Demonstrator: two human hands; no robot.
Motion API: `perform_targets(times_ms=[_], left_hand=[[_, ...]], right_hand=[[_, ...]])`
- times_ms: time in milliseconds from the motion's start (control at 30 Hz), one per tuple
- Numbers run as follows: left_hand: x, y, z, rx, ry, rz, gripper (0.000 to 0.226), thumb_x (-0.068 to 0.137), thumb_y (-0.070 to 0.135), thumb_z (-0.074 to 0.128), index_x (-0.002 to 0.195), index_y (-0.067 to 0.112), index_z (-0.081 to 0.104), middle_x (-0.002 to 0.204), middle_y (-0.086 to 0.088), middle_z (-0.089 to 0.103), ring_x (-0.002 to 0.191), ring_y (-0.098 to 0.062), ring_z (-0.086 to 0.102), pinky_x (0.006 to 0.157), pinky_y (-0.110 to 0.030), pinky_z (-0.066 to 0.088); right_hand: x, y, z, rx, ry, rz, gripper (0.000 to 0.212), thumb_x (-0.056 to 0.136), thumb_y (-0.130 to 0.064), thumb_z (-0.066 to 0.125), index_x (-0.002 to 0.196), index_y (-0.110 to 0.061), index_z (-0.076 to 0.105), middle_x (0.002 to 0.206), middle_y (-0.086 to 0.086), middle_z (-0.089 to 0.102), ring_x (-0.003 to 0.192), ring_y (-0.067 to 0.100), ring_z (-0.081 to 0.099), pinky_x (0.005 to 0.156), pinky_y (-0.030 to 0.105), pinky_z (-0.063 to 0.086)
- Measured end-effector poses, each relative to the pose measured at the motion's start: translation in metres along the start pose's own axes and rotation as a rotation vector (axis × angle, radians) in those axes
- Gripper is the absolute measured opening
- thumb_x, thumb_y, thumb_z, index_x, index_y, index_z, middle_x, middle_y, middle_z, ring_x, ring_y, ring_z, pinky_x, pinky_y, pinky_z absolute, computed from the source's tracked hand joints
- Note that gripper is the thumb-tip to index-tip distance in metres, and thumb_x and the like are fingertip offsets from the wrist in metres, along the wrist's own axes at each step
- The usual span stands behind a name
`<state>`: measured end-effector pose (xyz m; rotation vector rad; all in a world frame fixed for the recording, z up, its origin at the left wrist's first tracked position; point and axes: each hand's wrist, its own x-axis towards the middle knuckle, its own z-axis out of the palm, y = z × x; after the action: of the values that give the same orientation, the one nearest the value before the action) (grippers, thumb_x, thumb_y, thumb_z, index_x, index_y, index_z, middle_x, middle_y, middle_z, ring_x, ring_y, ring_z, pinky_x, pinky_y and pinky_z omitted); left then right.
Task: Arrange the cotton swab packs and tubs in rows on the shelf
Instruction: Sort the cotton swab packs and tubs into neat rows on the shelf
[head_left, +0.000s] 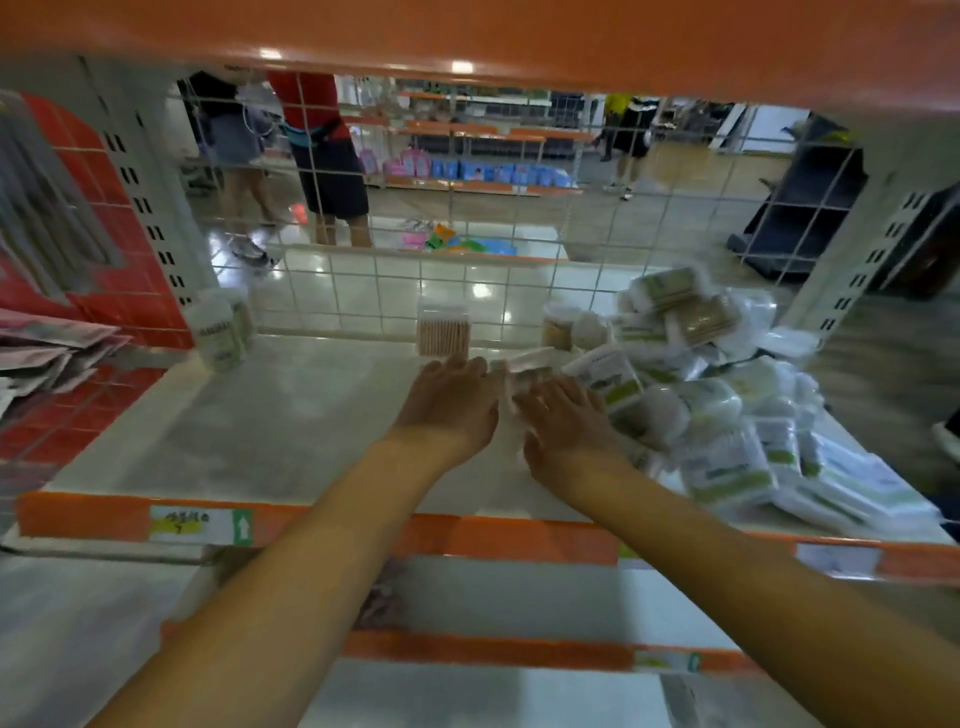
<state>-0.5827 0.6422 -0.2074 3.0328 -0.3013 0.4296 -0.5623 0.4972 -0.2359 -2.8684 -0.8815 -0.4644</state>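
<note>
Head view into a white shelf (218, 441) with an orange front lip. Left hand (449, 402) and right hand (563, 423) reaching side by side toward a small clear tub (527, 371) lying near mid-shelf. Left fingers extended and relaxed, gripping nothing, tips just beside the tub's left end. Right fingers spread flat over the tub's near edge; contact likely, a closed grip not visible through the blur.

Unsorted stock: heap of swab packs (727, 415) filling the right half of the shelf, some stacked, some spilling toward the lip. Already upright at the wire back (363, 291): one square tub (443, 328) at centre, two round tubs (571, 327) just right of it, tall tubs (218, 332) at far left.

Step in hand, as judged: seating the small tub in front of the square tub. Best done by cupping both ends, standing it upright, sliding it back until just in front of the square tub, faces flush. Worth keeping the right wrist off the heap, since loose packs near the lip look ready to slip.
</note>
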Motion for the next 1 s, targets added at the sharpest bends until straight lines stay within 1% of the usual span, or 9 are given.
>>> perform_targets(times_ms=[67, 100, 167, 367, 533, 667, 733, 800, 1000], left_hand=[[0.002, 0.018, -0.004, 0.000, -0.014, 0.029, 0.036, 0.096, 0.023, 0.037, 0.129, 0.014, 0.046, 0.126, -0.004, 0.050, 0.119, -0.024, 0.040, 0.095, -0.035, 0.032], [0.003, 0.026, -0.005, -0.001, -0.016, 0.047, 0.036, 0.096, 0.024, 0.037, 0.129, 0.015, 0.046, 0.127, -0.004, 0.050, 0.118, -0.024, 0.041, 0.094, -0.035, 0.033], [0.005, 0.040, -0.005, 0.001, -0.017, 0.072, 0.034, 0.095, 0.023, 0.037, 0.126, 0.015, 0.047, 0.126, -0.005, 0.051, 0.116, -0.025, 0.042, 0.093, -0.035, 0.034], [0.011, 0.075, 0.000, -0.028, -0.094, 0.123, 0.032, 0.092, 0.025, 0.042, 0.121, 0.012, 0.051, 0.129, -0.009, 0.048, 0.121, -0.028, 0.040, 0.097, -0.037, 0.033], [0.015, 0.091, 0.002, -0.023, -0.141, 0.167, 0.040, 0.093, 0.025, 0.045, 0.131, 0.013, 0.044, 0.133, -0.009, 0.044, 0.125, -0.028, 0.035, 0.098, -0.038, 0.034], [0.019, 0.100, 0.005, -0.021, -0.136, 0.197, 0.035, 0.093, 0.025, 0.044, 0.126, 0.013, 0.048, 0.131, -0.008, 0.046, 0.124, -0.028, 0.036, 0.098, -0.037, 0.032], [0.020, 0.103, 0.006, -0.032, -0.154, 0.196, 0.034, 0.093, 0.024, 0.045, 0.125, 0.013, 0.048, 0.131, -0.008, 0.046, 0.123, -0.028, 0.037, 0.097, -0.037, 0.034], [0.022, 0.104, 0.008, -0.027, -0.180, 0.194, 0.034, 0.092, 0.024, 0.046, 0.124, 0.014, 0.049, 0.131, -0.008, 0.046, 0.123, -0.028, 0.037, 0.098, -0.038, 0.035], [0.020, 0.101, 0.016, -0.007, -0.191, 0.190, 0.038, 0.094, 0.026, 0.043, 0.131, 0.015, 0.046, 0.134, -0.007, 0.044, 0.126, -0.028, 0.036, 0.100, -0.040, 0.035]], right_hand=[[-0.016, 0.012, -0.002, 0.011, 0.092, -0.012, 0.036, 0.067, -0.015, 0.062, 0.102, -0.009, 0.066, 0.100, 0.010, 0.064, 0.095, 0.033, 0.061, 0.072, 0.044, 0.052], [-0.023, 0.020, -0.002, 0.011, 0.122, -0.010, 0.033, 0.064, -0.016, 0.058, 0.095, -0.010, 0.068, 0.092, 0.010, 0.066, 0.087, 0.033, 0.063, 0.064, 0.041, 0.054], [-0.034, 0.031, -0.005, -0.017, 0.079, 0.010, 0.033, 0.063, -0.016, 0.054, 0.092, -0.009, 0.069, 0.088, 0.010, 0.066, 0.082, 0.033, 0.065, 0.061, 0.039, 0.053], [-0.057, 0.065, -0.025, -0.013, 0.104, 0.041, 0.044, 0.066, -0.026, 0.038, 0.090, -0.011, 0.071, 0.088, 0.009, 0.068, 0.082, 0.033, 0.064, 0.066, 0.040, 0.052], [-0.064, 0.094, -0.035, -0.026, 0.155, 0.091, 0.033, 0.065, -0.018, 0.054, 0.094, -0.010, 0.069, 0.096, 0.011, 0.066, 0.095, 0.033, 0.056, 0.071, 0.046, 0.051], [-0.062, 0.110, -0.041, -0.031, 0.108, 0.150, 0.045, 0.064, -0.020, 0.061, 0.107, -0.008, 0.064, 0.109, 0.017, 0.061, 0.100, 0.042, 0.057, 0.076, 0.053, 0.046], [-0.057, 0.115, -0.043, -0.041, 0.026, 0.204, 0.054, 0.077, -0.017, 0.059, 0.130, -0.015, 0.048, 0.134, 0.013, 0.044, 0.125, 0.036, 0.039, 0.097, 0.049, 0.032], [-0.052, 0.121, -0.042, -0.069, -0.097, 0.246, 0.062, 0.086, -0.022, 0.053, 0.142, -0.023, 0.027, 0.148, 0.002, 0.023, 0.136, 0.024, 0.017, 0.106, 0.039, 0.019], [-0.038, 0.122, -0.041, -0.050, -0.197, 0.243, 0.071, 0.085, -0.031, 0.055, 0.145, -0.024, 0.018, 0.152, -0.004, 0.017, 0.140, 0.020, 0.008, 0.113, 0.044, 0.013]])
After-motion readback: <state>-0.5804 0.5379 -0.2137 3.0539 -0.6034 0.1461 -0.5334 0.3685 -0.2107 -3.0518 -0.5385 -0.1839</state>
